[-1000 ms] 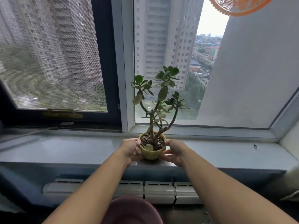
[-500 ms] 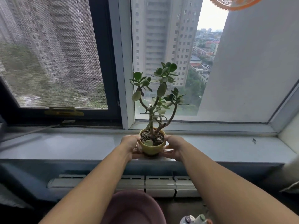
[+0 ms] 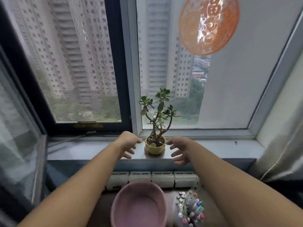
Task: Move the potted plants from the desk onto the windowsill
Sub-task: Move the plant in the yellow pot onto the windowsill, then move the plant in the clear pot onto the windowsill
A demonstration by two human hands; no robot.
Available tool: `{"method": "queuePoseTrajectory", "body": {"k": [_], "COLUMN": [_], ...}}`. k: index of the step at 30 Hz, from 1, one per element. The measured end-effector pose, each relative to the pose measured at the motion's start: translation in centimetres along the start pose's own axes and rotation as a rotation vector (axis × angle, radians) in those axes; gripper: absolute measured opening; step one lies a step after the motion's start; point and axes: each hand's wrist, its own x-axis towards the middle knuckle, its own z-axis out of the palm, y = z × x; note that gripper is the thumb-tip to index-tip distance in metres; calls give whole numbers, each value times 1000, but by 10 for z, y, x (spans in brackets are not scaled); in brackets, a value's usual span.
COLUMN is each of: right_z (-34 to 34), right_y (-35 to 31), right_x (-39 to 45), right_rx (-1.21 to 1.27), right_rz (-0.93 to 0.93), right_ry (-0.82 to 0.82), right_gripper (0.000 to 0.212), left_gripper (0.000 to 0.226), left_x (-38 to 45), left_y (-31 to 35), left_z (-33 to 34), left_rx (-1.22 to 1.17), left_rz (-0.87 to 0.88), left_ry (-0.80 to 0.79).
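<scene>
A small jade plant in a yellow pot point(image 3: 155, 148) stands upright on the grey windowsill point(image 3: 213, 147), close to its front edge and before the window frame's centre post. My left hand point(image 3: 129, 144) hovers just left of the pot, fingers spread, not touching it. My right hand point(image 3: 179, 149) hovers just right of it, fingers apart and empty.
Below the sill runs a white radiator cover point(image 3: 152, 178). A pink round bowl point(image 3: 139, 205) and a holder of coloured pens point(image 3: 190, 208) sit near me at the bottom. A curtain point(image 3: 285, 145) hangs at right; an orange window decal point(image 3: 208, 25) is on the glass.
Both hands have let go of the yellow pot and drawn apart from it. The pot now rests on the sill alone. My view has pulled back and tilted.
</scene>
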Motion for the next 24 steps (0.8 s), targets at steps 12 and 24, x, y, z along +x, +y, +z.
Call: {"method": "queuePoseTrajectory", "body": {"k": [12,24], "right_z": [28,61], "right_y": [85,199], "right_x": [-177,-242], "right_rx": [-94,-107], "right_rz": [-222,-202], "right_ry": [-119,-230], "right_gripper": [39,40], "left_gripper": [20,21], "left_x": [-188,-313], "left_y": [-54,-147], "left_z": [-7,11], "left_rx": [128,107], "left_rz": [137,122], "left_ry": [-80,-55]}}
